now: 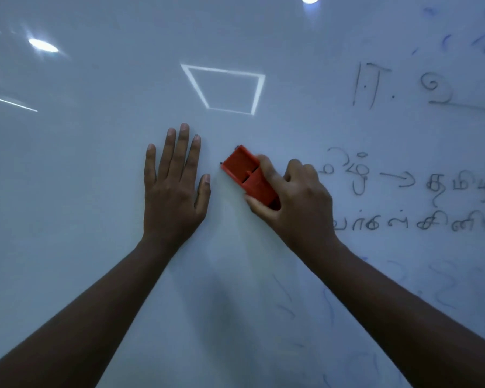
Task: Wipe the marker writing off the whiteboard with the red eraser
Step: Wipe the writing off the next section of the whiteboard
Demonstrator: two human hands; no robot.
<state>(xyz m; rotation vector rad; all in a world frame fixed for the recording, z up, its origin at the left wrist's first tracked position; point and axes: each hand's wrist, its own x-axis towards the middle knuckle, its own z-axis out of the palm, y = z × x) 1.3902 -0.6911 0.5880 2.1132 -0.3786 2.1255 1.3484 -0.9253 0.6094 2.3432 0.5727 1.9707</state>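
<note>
Head view: marker writing (431, 180) cut off right

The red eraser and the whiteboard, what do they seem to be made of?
Red eraser: seemingly hard moulded plastic, matt, judging by its sharp edges and recessed top; its wiping pad is hidden.
Whiteboard: a smooth glossy coated panel, since it mirrors ceiling lights; core material cannot be told.

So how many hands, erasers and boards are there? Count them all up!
Hands: 2, left hand flat on the board, right hand gripping the eraser
Erasers: 1, red eraser
Boards: 1, whiteboard
Total: 4
</note>
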